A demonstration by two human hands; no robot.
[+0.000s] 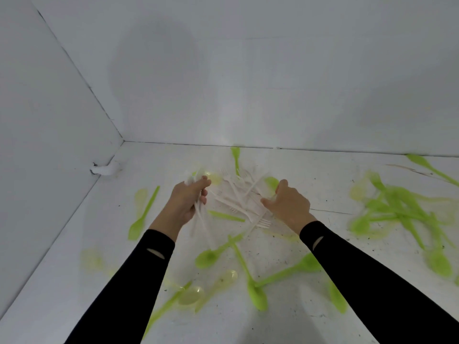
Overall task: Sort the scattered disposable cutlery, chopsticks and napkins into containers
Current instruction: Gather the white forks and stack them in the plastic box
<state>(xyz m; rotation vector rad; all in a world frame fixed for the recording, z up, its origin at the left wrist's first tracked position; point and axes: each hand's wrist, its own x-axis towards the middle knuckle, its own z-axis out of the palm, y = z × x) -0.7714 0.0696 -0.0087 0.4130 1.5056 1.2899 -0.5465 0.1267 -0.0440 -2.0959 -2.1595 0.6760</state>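
So the heap of white plastic forks (238, 194) is the bit that matters, and it sits right between the two hands. Left hand (186, 204) is just left of the heap, curled round a bundle of white forks (202, 222) with the handles hanging down toward the person. Right hand (289, 206) is on the heap's right edge with its fingers bent down into it (can't tell if it's actually pinching a fork, too blurry). The loose forks lie crisscrossed. Several long axes slant across the gap between the hands, so there's no single neat direction to grab along. My guess is the right hand takes the next fork, since it's the one touching the heap, then feeds it left into the bundle. Green spoons (397, 209) are clumped well right of the heap, with more on the person's side of it. No containers in view.
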